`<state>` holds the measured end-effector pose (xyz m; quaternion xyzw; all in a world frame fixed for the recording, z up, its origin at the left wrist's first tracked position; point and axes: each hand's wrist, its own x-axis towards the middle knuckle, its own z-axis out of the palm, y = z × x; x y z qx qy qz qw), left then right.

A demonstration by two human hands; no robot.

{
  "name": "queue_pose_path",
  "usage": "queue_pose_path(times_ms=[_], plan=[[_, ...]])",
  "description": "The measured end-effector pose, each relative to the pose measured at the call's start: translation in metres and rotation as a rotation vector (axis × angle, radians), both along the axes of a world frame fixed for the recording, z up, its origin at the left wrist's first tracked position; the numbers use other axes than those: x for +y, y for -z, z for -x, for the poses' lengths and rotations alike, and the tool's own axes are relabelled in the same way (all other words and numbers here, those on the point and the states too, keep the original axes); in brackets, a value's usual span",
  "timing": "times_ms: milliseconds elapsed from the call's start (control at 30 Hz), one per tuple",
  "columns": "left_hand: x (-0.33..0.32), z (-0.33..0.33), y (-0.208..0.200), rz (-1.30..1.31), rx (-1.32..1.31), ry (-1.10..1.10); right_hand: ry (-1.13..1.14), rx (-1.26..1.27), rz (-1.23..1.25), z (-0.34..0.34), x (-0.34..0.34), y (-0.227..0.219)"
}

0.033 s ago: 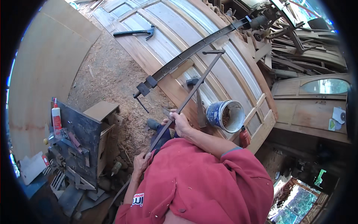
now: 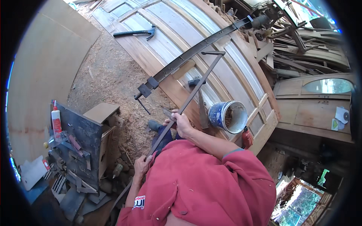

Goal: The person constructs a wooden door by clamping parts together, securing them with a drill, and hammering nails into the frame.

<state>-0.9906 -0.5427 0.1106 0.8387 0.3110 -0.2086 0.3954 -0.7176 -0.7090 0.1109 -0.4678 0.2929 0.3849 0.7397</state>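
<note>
A long, dark metal bar clamp (image 2: 196, 90) slants from my left side up over the wooden door (image 2: 147, 56), with a short arm jutting from its far end. My right hand (image 2: 182, 123) is closed around the bar, beside a short flat piece that sticks out to the left. Lower down, my left hand (image 2: 141, 165) grips the same bar near my red jacket. A second, heavier bar clamp (image 2: 200, 47) lies across the door, its screw handle toward me. Under the held bar are a saw (image 2: 203, 111) and a small dark tool (image 2: 196, 82).
A paint-stained bucket (image 2: 220, 116) holding shavings and a red bottle (image 2: 247, 138) stand at the door's near end. A hammer (image 2: 135, 33) lies farther up. To my left, a dark workbench (image 2: 85, 128) carries a glue bottle (image 2: 56, 120). Shavings cover the floor (image 2: 102, 79).
</note>
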Motion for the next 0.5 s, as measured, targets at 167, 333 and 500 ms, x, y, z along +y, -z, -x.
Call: queue_pose_path(times_ms=[167,333,500], plan=[[0.024,0.000,-0.001,0.089,0.005,-0.067,-0.014,-0.072,0.156,-0.004,0.028,0.009],[0.047,-0.026,-0.004,0.103,0.080,-0.074,0.033,-0.072,0.123,-0.019,0.040,0.020],[0.069,-0.033,0.006,0.104,0.123,-0.040,-0.055,-0.028,0.132,-0.033,0.049,0.032]])
